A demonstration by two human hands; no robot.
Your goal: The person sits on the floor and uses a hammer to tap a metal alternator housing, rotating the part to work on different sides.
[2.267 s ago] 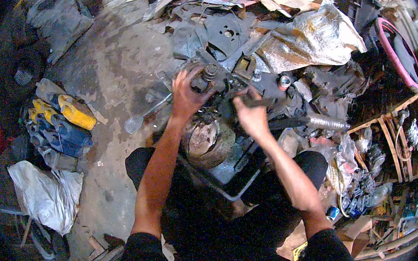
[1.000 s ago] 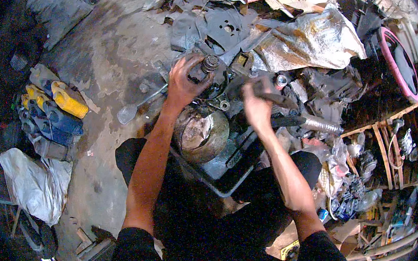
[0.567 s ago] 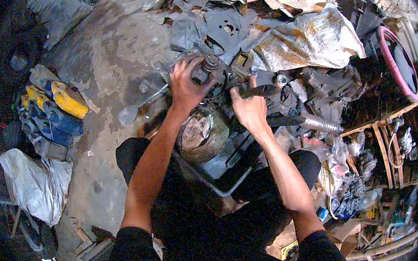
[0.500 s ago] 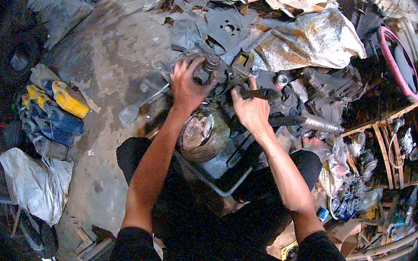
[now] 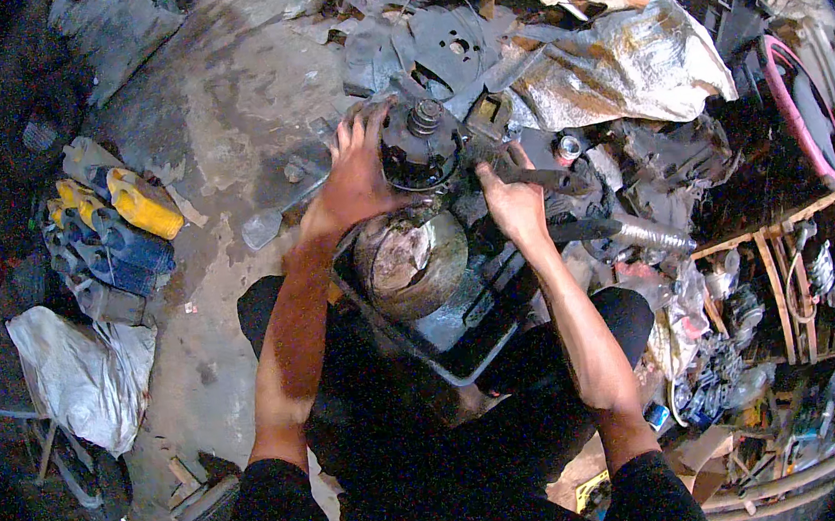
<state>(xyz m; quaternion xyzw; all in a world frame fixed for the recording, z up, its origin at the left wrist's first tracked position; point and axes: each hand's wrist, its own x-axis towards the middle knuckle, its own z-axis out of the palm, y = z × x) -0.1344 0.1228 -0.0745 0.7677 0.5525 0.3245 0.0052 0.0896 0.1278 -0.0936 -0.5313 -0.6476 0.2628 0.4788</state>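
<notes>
A dark, greasy round metal part (image 5: 418, 158) with a ribbed shaft (image 5: 424, 116) standing up from it sits in front of me. My left hand (image 5: 354, 171) is curled round its left side, fingers along the far rim. On the right, my right hand (image 5: 514, 201) is closed on a dark, elongated tool (image 5: 555, 179), whose exact kind I cannot make out. Nearer to me lies a round, dirty metal bowl-like piece (image 5: 408, 261) in a black rectangular tray (image 5: 464, 377) between my knees. A small dark boxy part (image 5: 489, 118) stands beyond my right hand.
Yellow and blue plastic bottles (image 5: 146, 206) and a white sack (image 5: 87, 373) lie on the left floor. A spatula-like tool (image 5: 262, 229) is beside my left forearm. To the right are a small can (image 5: 568, 150), a silvery sheet (image 5: 626, 75), a corrugated hose (image 5: 651, 236) and a pink-rimmed oval object (image 5: 805, 113).
My left hand has shifted from over the round metal part to its left side, uncovering more of it. My right hand has moved slightly right, with the dark tool still in it.
</notes>
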